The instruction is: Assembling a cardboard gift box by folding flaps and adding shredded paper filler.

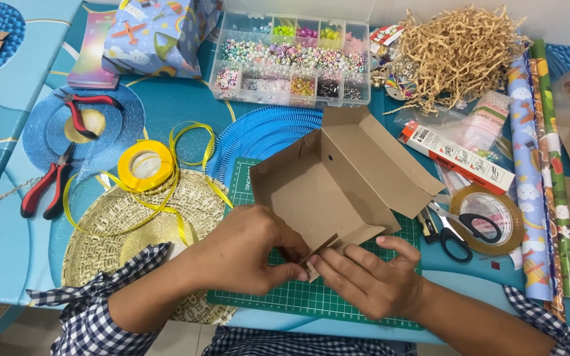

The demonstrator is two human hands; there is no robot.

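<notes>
Both hands pinch the near corner flap of the half-folded cardboard box (338,181): left hand (245,254) and right hand (364,277), each grip closed on it, steadying the fold over the green cutting mat (298,296); scissors (453,227) just right

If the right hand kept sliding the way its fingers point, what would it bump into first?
The right hand points left, toward the near corner flap of the brown cardboard box, which its fingertips already touch. Just beyond is the left hand, pinching the same flap. So probably box first, then that hand, though depth is unclear.
</notes>
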